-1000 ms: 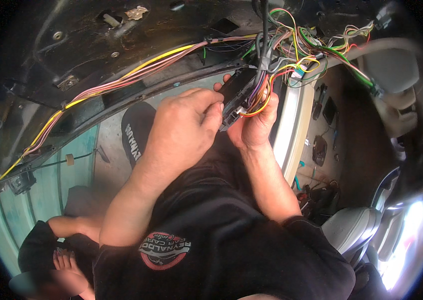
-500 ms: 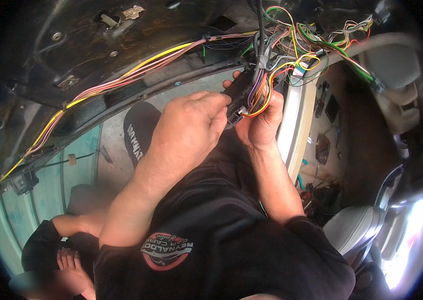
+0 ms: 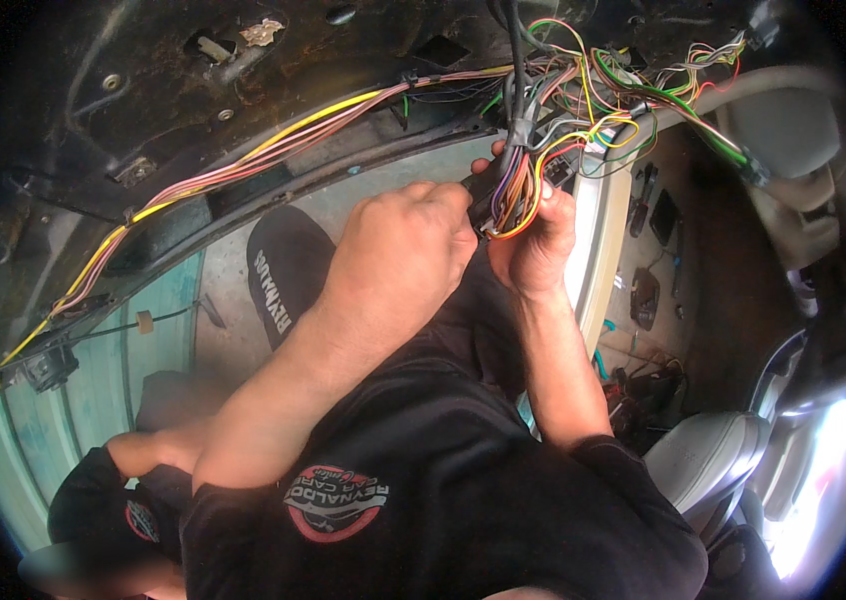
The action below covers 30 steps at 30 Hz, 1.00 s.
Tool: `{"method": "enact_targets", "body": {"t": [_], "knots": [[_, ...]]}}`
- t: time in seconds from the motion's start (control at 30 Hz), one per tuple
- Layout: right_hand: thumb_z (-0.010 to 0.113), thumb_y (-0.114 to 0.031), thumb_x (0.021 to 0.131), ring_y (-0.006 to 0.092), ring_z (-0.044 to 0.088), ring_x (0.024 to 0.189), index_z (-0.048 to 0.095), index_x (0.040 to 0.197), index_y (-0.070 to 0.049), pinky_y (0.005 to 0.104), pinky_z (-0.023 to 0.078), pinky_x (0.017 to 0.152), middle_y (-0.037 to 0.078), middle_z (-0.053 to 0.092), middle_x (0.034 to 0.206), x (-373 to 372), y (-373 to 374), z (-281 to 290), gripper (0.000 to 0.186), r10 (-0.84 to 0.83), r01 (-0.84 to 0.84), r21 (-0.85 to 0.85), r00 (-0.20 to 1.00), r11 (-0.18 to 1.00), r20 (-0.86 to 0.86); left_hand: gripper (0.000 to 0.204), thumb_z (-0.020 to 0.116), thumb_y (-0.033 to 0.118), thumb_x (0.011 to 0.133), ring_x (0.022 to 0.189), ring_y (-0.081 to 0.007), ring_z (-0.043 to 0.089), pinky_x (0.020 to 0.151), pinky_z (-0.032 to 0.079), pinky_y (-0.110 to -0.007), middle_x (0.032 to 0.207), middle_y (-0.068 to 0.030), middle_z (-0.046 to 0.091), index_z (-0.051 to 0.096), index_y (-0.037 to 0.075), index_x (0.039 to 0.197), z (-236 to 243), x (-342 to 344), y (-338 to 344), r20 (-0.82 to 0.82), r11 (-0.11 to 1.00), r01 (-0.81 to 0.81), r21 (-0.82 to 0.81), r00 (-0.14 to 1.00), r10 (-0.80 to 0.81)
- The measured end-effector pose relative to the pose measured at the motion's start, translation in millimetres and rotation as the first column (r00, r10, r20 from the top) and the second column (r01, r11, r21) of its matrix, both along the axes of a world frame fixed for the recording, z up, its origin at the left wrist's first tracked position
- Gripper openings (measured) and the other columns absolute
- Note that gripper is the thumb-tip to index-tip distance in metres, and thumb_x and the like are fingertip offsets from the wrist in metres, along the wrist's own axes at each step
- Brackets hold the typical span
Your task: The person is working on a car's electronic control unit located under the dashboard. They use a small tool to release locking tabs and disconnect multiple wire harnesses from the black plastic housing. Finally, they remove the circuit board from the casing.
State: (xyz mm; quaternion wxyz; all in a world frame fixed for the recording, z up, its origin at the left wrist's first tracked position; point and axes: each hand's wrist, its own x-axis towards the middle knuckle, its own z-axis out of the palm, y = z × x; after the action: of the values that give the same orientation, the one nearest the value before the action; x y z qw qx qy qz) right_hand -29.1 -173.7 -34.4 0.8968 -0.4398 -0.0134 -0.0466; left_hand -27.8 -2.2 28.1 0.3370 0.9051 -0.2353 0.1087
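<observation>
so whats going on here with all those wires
A person is working with both hands on a car's wiring. The right hand grips a bundle of coloured wires where it enters a black connector block, and the left hand is pressed against that block from the other side, fingers curled at it. A long yellow and pink harness runs along the dark panel to the left. More loose wires fan out above.
</observation>
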Motion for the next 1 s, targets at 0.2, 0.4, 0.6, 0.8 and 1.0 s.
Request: {"method": "enact_targets", "body": {"t": [0.2, 0.4, 0.6, 0.8, 1.0], "knots": [[0.053, -0.071, 0.087, 0.0335, 0.063, 0.119, 0.052, 0.144, -0.007, 0.0606, 0.049, 0.105, 0.016, 0.06, 0.137, -12.7, -8.3, 13.4, 0.086, -0.041, 0.04, -0.039, 0.998, 0.998, -0.047, 0.017, 0.07, 0.01, 0.091, 0.076, -0.0262, 0.075, 0.07, 0.057, -0.034, 0.09, -0.0182, 0.075, 0.075, -0.001, 0.103, -26.9, 11.7, 32.5, -0.238, 0.978, -0.123, -0.166, 0.968, 0.081], [0.059, -0.067, 0.087, 0.0356, 0.065, 0.118, 0.054, 0.141, -0.004, 0.0557, 0.053, 0.102, 0.019, 0.063, 0.132, -10.7, -8.0, 3.3, 0.083, 0.001, 0.0, 0.036, 0.999, 0.999, -0.053, 0.014, 0.072, 0.008, 0.09, 0.083, -0.0217, 0.074, 0.076, 0.056, -0.031, 0.092, -0.0128, 0.076, 0.075, -0.002, 0.099, 1.7, -6.5, 13.8, -0.152, 0.903, 0.019, -0.43, 0.984, -0.093], [0.058, -0.062, 0.09, 0.0351, 0.067, 0.116, 0.056, 0.139, -0.001, 0.049, 0.054, 0.103, 0.019, 0.064, 0.131, -12.0, -7.7, 2.5, 0.078, -0.052, 0.051, -0.059, 0.999, 0.997, -0.007, 0.013, 0.073, 0.008, 0.082, 0.082, -0.0344, 0.071, 0.074, 0.056, -0.04, 0.089, -0.0179, 0.072, 0.075, 0.001, 0.094, 8.2, 3.2, -2.6, -0.092, 0.942, 0.165, -0.291, 0.976, -0.199], [0.058, -0.048, 0.09, 0.0344, 0.069, 0.112, 0.063, 0.129, 0.003, 0.048, 0.056, 0.1, 0.019, 0.068, 0.127, -9.7, -7.2, -2.9, 0.064, -0.127, 0.127, -0.01, 0.992, 0.992, -0.002, 0.014, 0.07, 0.007, 0.084, 0.083, -0.0371, 0.071, 0.073, 0.056, -0.041, 0.088, -0.0198, 0.072, 0.074, 0.001, 0.096, 11.9, 1.9, -3.4, -0.146, 0.96, 0.174, -0.22, 0.967, -0.209], [0.059, -0.046, 0.089, 0.0344, 0.069, 0.112, 0.063, 0.129, 0.003, 0.0485, 0.056, 0.1, 0.019, 0.068, 0.128, -10.0, -9.1, 1.8, 0.064, -0.075, 0.075, -0.023, 0.997, 0.997, 0.006, 0.015, 0.07, 0.008, 0.085, 0.081, -0.0354, 0.073, 0.073, 0.057, -0.04, 0.088, -0.0202, 0.072, 0.075, 0.001, 0.097, 11.6, 4.6, -1.0, -0.172, 0.944, 0.168, -0.283, 0.96, -0.222]]}}
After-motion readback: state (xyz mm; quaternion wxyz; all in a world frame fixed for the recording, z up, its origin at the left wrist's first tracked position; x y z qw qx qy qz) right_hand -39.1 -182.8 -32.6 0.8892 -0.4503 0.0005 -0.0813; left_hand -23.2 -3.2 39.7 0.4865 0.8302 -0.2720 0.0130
